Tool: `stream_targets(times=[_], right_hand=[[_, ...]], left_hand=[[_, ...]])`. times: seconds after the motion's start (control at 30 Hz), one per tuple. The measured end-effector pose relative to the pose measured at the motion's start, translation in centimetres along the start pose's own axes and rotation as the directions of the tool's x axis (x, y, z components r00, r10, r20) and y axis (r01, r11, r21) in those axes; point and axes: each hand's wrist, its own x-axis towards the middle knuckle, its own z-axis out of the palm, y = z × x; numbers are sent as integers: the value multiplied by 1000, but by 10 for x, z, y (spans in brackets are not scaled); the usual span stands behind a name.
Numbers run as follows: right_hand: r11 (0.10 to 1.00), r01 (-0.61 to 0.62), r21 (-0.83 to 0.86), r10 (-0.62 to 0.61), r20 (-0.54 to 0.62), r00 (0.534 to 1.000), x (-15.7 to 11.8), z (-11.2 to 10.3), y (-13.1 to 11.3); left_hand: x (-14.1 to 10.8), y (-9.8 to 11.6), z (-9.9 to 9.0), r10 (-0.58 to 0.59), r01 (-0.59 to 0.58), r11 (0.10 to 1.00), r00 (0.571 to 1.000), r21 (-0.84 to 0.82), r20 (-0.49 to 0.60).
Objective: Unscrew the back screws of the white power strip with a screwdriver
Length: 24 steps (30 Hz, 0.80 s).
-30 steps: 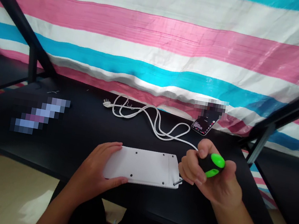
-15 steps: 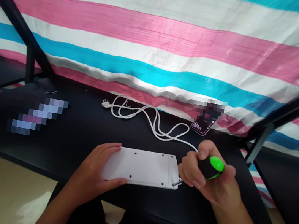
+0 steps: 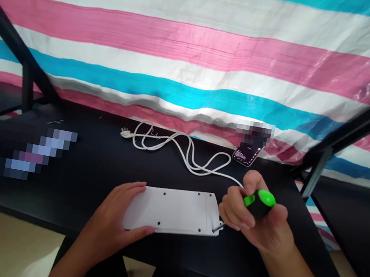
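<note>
A white power strip (image 3: 175, 211) lies on the black table with its flat back up and several dark screw holes showing. My left hand (image 3: 118, 210) grips its left end, fingers over the far edge and thumb along the near edge. In my right hand (image 3: 251, 207) is a screwdriver (image 3: 263, 202) with a black and green handle. Its metal shaft slants down to the hole at the strip's near right corner; whether a screw sits there is hidden. The strip's white cord (image 3: 198, 164) runs from behind my right hand and loops across the table to a plug (image 3: 126, 133).
A phone (image 3: 245, 154) with a lit screen leans against the striped sheet (image 3: 182, 71) at the back. At the left lies a blurred, pixelated item (image 3: 39, 151). Black frame bars (image 3: 315, 173) rise at both sides of the table (image 3: 90, 188).
The screwdriver handle has turned in my right hand, with more green now showing on its side. The whole view has shifted slightly. My left hand keeps its hold on the power strip.
</note>
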Motion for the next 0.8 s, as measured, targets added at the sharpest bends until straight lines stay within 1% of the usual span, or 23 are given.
stream_targets(times=[0.13,0.2,0.3,0.43,0.5,0.67,0.8], right_hand=[[999,21,-37,-20,39,999,0,2,-2],[999,7,-39,-6,25,1000,0,4,-4],[1000,-11,4,11,14,1000,-1,4,-3],[997,67,23,-70,116,991,-4,-2,4],[997,78,11,-78,146,986,-5,-3,4],[999,35,18,-37,135,990,-5,-1,1],[995,79,54,-87,160,983,-4,-6,6]], left_hand=[[0,-1,0,26,-26,1000,1000,15,-8],[1,-1,-1,37,-37,999,999,22,-2],[1,-1,-1,46,-47,998,999,35,2],[1,-2,0,59,-58,998,998,37,-7],[1,-3,1,61,-60,998,998,34,-9],[0,-5,1,57,-57,998,998,23,-7],[0,-6,2,36,-37,999,999,25,13]])
